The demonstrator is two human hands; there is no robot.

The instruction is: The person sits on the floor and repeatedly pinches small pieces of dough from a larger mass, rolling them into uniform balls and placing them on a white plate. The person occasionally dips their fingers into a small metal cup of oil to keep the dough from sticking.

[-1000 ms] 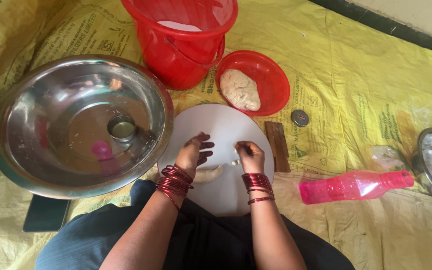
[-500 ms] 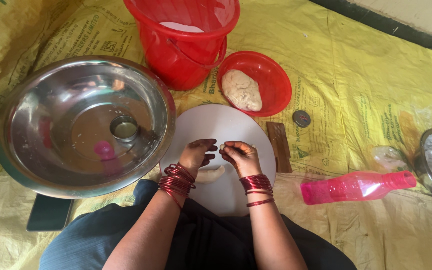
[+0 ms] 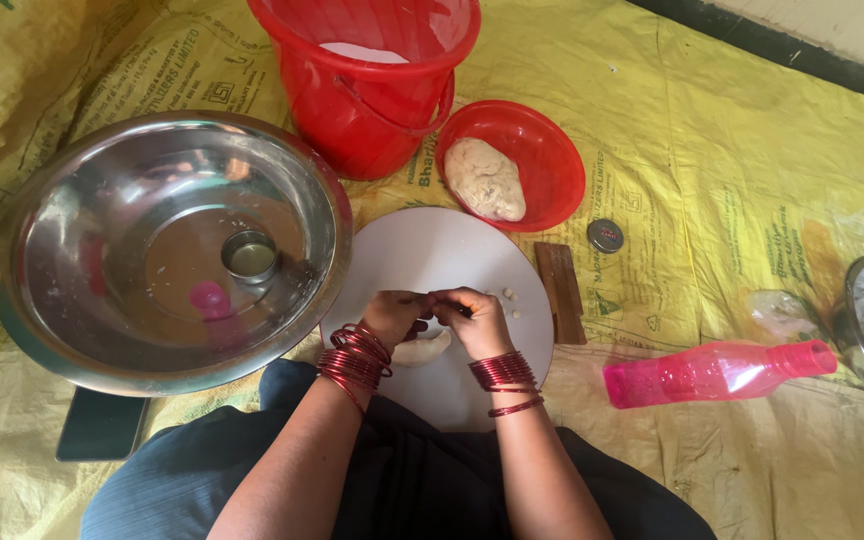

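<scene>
Soft, even daylight fills the floor, bright without harshness. The steel basin on the left throws pale glare and pink reflections. Shadows stay faint beneath the hands. Sharp focus centrally; the edges bend slightly.

We see a crinkled yellow plastic sheet covering the floor; at two o'clock a dark strip borders pale flooring, all in soft daylight.

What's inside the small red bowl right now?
The small red bowl holds one pale lump of dough, lying toward its left side. Whatever lies beneath the lump is covered; the rest of the bowl's inside shows bare red.
</scene>
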